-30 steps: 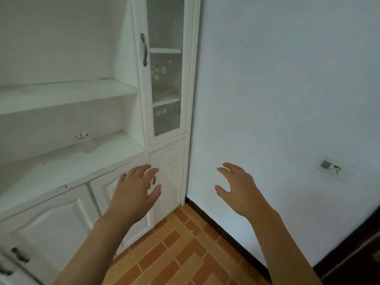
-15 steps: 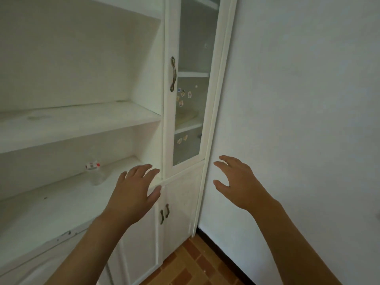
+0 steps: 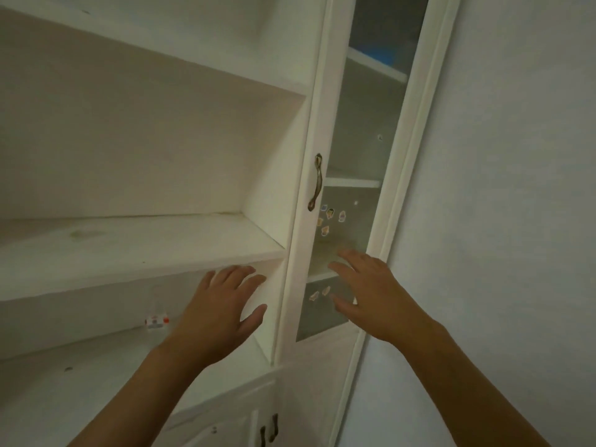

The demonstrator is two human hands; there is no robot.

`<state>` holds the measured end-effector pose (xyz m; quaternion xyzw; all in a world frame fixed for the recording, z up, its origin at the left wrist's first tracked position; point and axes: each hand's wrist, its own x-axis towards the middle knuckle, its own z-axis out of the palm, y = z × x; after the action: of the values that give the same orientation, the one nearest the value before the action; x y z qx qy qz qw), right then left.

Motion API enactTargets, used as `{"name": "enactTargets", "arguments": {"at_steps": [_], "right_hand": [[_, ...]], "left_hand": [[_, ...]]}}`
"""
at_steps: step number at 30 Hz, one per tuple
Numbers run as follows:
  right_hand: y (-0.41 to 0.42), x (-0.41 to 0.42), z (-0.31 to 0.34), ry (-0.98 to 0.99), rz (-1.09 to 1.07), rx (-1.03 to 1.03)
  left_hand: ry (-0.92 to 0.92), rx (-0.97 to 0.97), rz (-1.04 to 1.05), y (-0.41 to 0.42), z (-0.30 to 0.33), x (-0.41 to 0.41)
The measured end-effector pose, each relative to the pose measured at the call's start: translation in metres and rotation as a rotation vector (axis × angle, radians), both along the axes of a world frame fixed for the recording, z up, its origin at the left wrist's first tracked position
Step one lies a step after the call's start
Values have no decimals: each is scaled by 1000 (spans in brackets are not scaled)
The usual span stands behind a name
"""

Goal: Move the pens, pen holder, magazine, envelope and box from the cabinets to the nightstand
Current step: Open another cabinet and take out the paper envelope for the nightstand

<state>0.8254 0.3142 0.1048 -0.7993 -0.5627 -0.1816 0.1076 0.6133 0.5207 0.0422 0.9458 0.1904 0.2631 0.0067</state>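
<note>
A tall white cabinet fills the view. Its narrow glass door (image 3: 351, 162) is closed, with a bronze handle (image 3: 316, 182) on the left stile and small stickers (image 3: 329, 217) on the pane. Behind the glass, a blue object (image 3: 380, 53) lies on the top shelf; what it is cannot be told. My left hand (image 3: 222, 309) is raised in front of the open shelves, fingers spread, holding nothing. My right hand (image 3: 371, 290) hovers before the lower part of the glass door, also spread and empty. No pens, holder, magazine, envelope or box can be identified.
Open white shelves (image 3: 138, 250) sit left of the glass door. A small clear bottle with a red-and-white label (image 3: 157, 321) stands on the lower shelf. Lower cabinet doors with dark handles (image 3: 269, 433) are below. A plain white wall (image 3: 500, 221) is on the right.
The view has tilted upward and closer to the cabinet; the floor is gone from view. Both hands have risen, the right one now in front of the glass door.
</note>
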Motion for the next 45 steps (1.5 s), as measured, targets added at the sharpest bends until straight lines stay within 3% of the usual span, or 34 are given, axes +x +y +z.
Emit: {"name": "enactTargets", "arguments": {"at_steps": [11,17,22,31,45], "right_hand": [[86,88,57,-393,208,16],[117,113,67,-454,241,23],[139,127,66,-485,197,-14],[153,135,77,-749,89,-57],[158,143,84,-768,53,-147]], "left_hand": [[-62,63,54,45,27,89],[-67,150,-11,73,21,114],[-67,234,-114,102,34,133],[-55,412,-267,153,55,163],[-8,658,-382,193,68,187]]}}
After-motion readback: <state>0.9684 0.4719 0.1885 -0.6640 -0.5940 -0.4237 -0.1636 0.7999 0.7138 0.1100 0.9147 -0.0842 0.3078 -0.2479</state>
